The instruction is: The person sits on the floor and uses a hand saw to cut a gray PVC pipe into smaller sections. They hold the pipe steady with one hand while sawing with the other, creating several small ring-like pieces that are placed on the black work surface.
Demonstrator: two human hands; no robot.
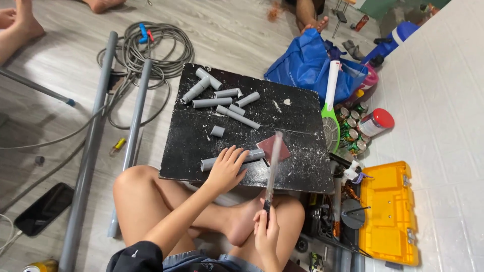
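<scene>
Fingers of the left hand (225, 168) lie spread over a short grey pipe piece (254, 155) at the near edge of the black board (297, 166), pressing it flat rather than wrapping it. The right hand (266, 232), low in the centre of the frame, is closed around the handle of a long thin blade (274, 161) that rises toward the board and crosses a reddish square of sandpaper (280, 149) just right of the pipe piece. Other cut pipe pieces and fittings (222, 98) lie scattered on the upper left of the board. Two long grey pipes (91, 151) run down the floor at left, beside a coil of grey cable (151, 48). An open yellow toolbox (389, 211) sits at lower right, a blue bag (302, 65) above it.
</scene>
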